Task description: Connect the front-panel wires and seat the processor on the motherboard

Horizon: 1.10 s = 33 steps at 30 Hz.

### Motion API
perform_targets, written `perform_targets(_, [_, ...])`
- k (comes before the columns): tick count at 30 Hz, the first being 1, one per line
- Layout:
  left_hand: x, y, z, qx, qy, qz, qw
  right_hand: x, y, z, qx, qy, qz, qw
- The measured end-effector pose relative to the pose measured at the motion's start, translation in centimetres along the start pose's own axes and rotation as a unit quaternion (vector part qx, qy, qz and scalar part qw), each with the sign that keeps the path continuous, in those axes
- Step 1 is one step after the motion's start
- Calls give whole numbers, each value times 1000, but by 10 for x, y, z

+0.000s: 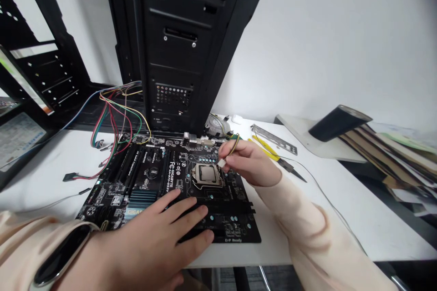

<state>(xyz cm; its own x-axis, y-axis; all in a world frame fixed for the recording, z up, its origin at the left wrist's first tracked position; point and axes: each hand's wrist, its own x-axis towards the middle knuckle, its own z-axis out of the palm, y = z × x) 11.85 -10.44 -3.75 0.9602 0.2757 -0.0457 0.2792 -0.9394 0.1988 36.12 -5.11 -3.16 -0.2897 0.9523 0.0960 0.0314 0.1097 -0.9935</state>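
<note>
A black motherboard (225, 225) lies flat on the white table, its metal CPU socket (206, 174) near the middle. My left hand (160, 236) rests flat on the board's near edge with the fingers spread. My right hand (247, 161) is pinched on a small white fan connector (221, 163) with thin yellow and black wires, held just right of the socket above the board. The wires run back to a round CPU cooler fan (215, 125) behind the board.
An open black computer case (180, 45) stands upright behind the board, with coloured front-panel wires (112, 132) trailing onto the table. Yellow-handled pliers (273, 154) and a metal I/O plate (273, 138) lie at the right. Stacked papers and a black object (337, 122) fill the far right.
</note>
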Motion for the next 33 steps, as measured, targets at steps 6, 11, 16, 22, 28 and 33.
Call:
perform_targets(6, [-4, -1, 4, 31, 25, 11, 999, 3, 4, 11, -81, 89, -22, 992])
perform_targets(11, [-11, -3, 17, 70, 122, 27, 990, 12, 7, 24, -231, 98, -91, 964])
perform_targets(16, [-13, -4, 18, 99, 136, 41, 985, 26, 6, 41, -377, 95, -157, 908])
perform_targets(22, [-13, -4, 20, 105, 153, 43, 982, 38, 7, 52, -445, 54, -180, 875])
perform_targets(28, [-14, -5, 22, 104, 158, 47, 981, 40, 11, 50, -456, 36, -182, 870])
perform_targets(33, [-14, -5, 23, 99, 161, 43, 981, 40, 12, 50, -453, 25, -204, 867])
